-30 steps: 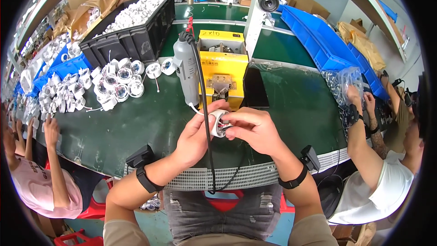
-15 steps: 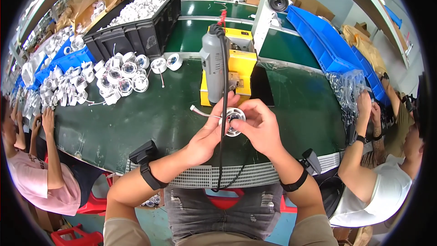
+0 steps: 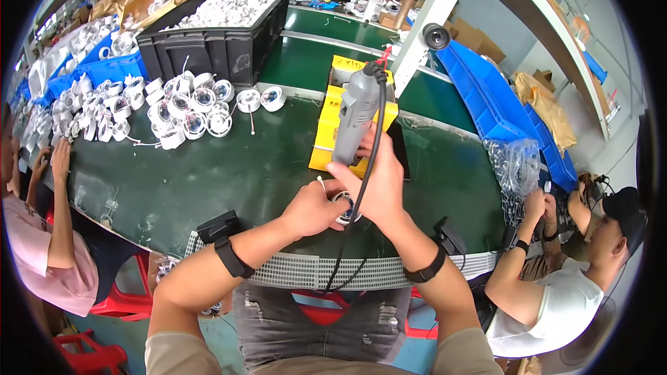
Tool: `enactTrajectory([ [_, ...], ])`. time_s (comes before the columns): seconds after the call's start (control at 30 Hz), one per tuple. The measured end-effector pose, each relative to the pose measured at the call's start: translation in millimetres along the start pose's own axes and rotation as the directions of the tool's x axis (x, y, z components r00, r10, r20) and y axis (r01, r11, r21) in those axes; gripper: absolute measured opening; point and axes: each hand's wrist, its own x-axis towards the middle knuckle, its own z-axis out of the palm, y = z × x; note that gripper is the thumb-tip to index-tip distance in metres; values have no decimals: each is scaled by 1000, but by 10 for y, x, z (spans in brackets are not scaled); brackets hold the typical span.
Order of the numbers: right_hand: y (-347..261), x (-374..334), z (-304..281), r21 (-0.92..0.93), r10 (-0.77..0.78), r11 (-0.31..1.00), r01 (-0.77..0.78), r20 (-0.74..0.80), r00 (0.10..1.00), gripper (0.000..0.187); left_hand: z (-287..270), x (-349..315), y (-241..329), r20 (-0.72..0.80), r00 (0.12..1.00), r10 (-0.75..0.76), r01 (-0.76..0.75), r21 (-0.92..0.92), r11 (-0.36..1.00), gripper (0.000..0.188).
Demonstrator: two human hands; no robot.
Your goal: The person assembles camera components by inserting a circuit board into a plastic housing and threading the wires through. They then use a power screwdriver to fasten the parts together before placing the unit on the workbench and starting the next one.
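Note:
My left hand (image 3: pixel 314 206) is closed on a small round white housing (image 3: pixel 340 220) with a dark, shiny centre, low over the green bench. A short wire with a white connector (image 3: pixel 321 180) sticks up beside its fingers. My right hand (image 3: pixel 381 184) has its fingers round the lower part of a grey electric screwdriver (image 3: pixel 356 112), thumb stretched along its bottom end. The screwdriver hangs tilted from a red cord, and its black cable (image 3: pixel 376 146) runs down past my right hand. Its tip is hidden. A yellow box (image 3: pixel 325 137) stands just behind it.
Several similar white housings (image 3: pixel 193 123) lie at the left. Behind them stands a black crate (image 3: pixel 201 52) heaped with white parts. Blue bins (image 3: pixel 486 107) and a clear plastic bag (image 3: pixel 517 167) are at the right. Co-workers sit on both sides; another works across the bench.
My right hand has left the housing and moved up to the screwdriver, which now leans. The housing stays in my left hand, slightly lower. The view has shifted a little.

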Motion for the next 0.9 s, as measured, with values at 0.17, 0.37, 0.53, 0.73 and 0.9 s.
enactTrajectory([
  [0.17,75,123,194,60,16,998,-10,-94,995,52,-45,61,-30,-46,999,-16,16,-2,1000,35],
  [0.37,-88,511,127,511,20,839,186,-371,928,57,-76,88,72,-49,993,-104,104,-6,995,28],
  [0.53,-20,575,190,433,98,897,93,-399,912,50,-89,86,41,-51,992,-118,116,-40,992,29],
  [0.73,-8,608,236,384,83,920,83,-397,914,43,-100,110,39,-42,991,-129,127,-52,991,29],
  [0.9,4,612,237,406,119,912,56,-392,912,42,-92,114,58,-46,989,-143,140,-78,987,30],
])
